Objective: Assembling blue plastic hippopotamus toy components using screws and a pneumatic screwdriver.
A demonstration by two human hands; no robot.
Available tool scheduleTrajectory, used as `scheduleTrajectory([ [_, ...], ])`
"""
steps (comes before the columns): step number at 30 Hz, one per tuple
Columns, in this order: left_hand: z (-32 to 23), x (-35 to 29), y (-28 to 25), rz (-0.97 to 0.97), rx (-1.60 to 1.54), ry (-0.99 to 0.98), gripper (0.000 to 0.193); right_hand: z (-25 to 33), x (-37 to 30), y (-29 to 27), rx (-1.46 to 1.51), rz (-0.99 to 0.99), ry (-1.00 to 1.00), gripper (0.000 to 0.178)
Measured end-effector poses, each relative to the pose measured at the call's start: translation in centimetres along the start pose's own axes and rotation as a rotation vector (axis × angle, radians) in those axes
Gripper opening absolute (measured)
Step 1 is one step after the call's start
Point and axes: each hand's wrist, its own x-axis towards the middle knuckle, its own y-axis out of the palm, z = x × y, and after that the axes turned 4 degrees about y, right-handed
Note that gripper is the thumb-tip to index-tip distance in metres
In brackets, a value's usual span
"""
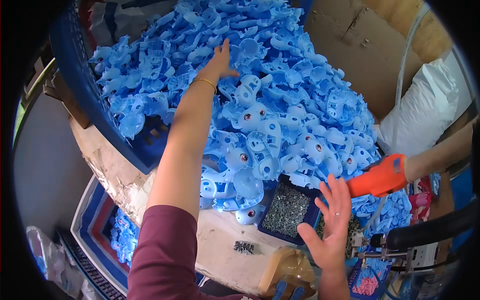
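The left hand (219,64) is in the upper middle of the frame, over the pile of light blue plastic parts (305,70). Its fingers are stretched forward and its thumb stands apart to the side; I see nothing between them. Whether the fingertips touch the parts, I cannot tell. On the wrist there is a thin yellow bracelet (205,82).

The right hand (330,225), at the lower right of the centre, is widely spread with the palm showing, and it holds nothing. It is just beside a dark blue tray (265,231), which is filled with small metallic pieces.

The light blue parts fill the upper and central frame in a high, disordered heap. They are curved, hollow shells, smooth outside and ribbed inside, turned in all directions. Several have a round eye with a dark and reddish centre. At the left, the heap leans on a dark blue crate (95,117).

At the right, another person's forearm (440,150) comes in, with a bright orange covering (382,176) at its end.
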Motion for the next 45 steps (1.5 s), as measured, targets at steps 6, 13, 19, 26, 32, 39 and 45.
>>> scheduleTrajectory([
  [6, -5.9, -3.6, -0.7, -0.159, 0.333, 0.295, 0.069, -1.0, 1.5, -0.1, 0.030, -0.135, -0.009, 0.099],
  [13, -13.7, -16.2, -6.7, -0.142, 0.623, 0.695, 0.044, -1.1, 1.9, 0.0, 0.013, -0.142, -0.085, 0.093],
  [19, -15.5, -22.6, -6.5, 0.162, 0.390, 0.797, 0.046, -1.1, 1.0, 0.0, 0.009, -0.096, -0.048, 0.088],
  [26, -10.0, -9.4, -5.8, 0.034, 0.176, 0.278, 0.034, -1.2, 0.5, -1.5, -0.031, -0.064, -0.032, 0.087],
  [32, -3.2, -0.7, -1.7, 0.268, 0.532, 0.228, 0.063, -1.6, 0.1, -3.6, -0.118, -0.069, 0.009, 0.087],
  [39, -1.9, 3.0, 2.2, 0.399, 0.680, 0.233, 0.093, -2.2, 0.5, -5.2, -0.129, -0.047, 0.033, 0.084],
  [45, -1.1, 4.8, 6.3, 0.246, 0.912, 0.313, 0.056, -2.2, 0.5, -5.6, -0.064, -0.066, 0.093, 0.088],
])
